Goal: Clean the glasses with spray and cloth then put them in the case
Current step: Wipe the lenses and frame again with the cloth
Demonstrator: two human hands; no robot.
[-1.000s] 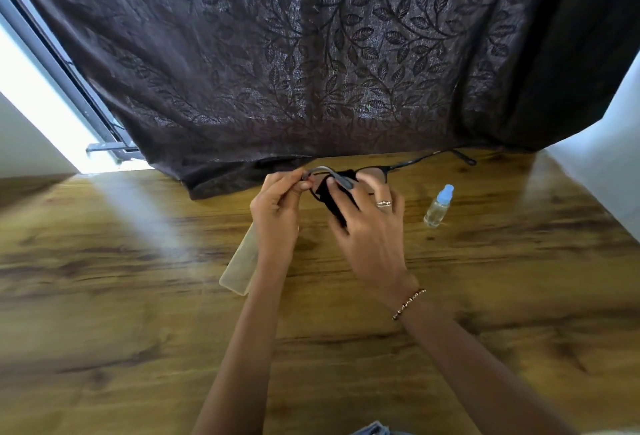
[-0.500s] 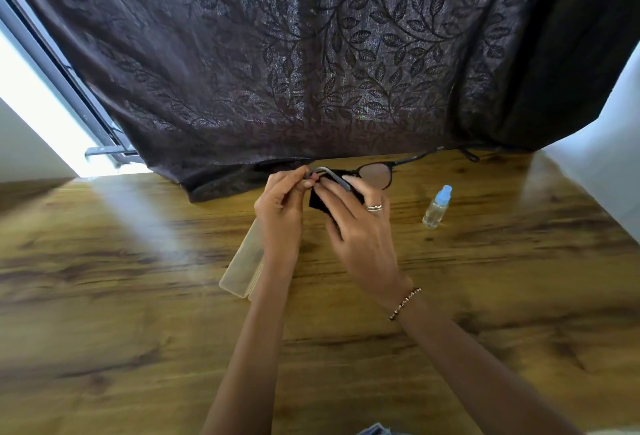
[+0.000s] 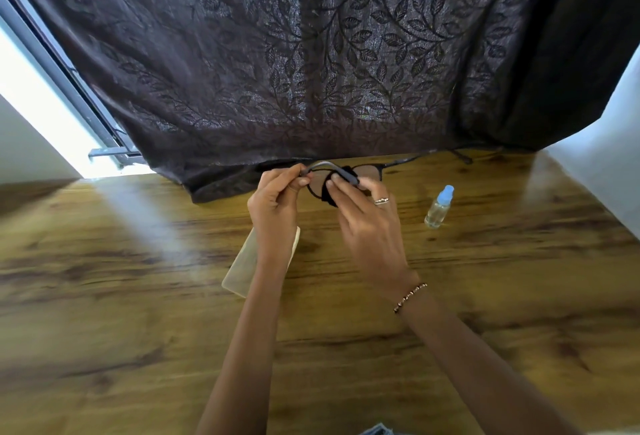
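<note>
From my remote seat, a dark leaf-patterned curtain (image 3: 311,53) fills the upper view and drapes onto the far edge of the wooden table (image 3: 138,330). Both hands are raised above the table near the curtain's hem. My left hand (image 3: 275,206) pinches one end of the glasses (image 3: 372,171) between thumb and curled fingers. My right hand (image 3: 370,226) has its fingers closed on the black cloth (image 3: 329,194), pressing it against one lens. A pale case (image 3: 240,272) lies on the table, partly hidden under the left wrist. The spray bottle (image 3: 439,207) stands upright to the right, apart from the hands.
</note>
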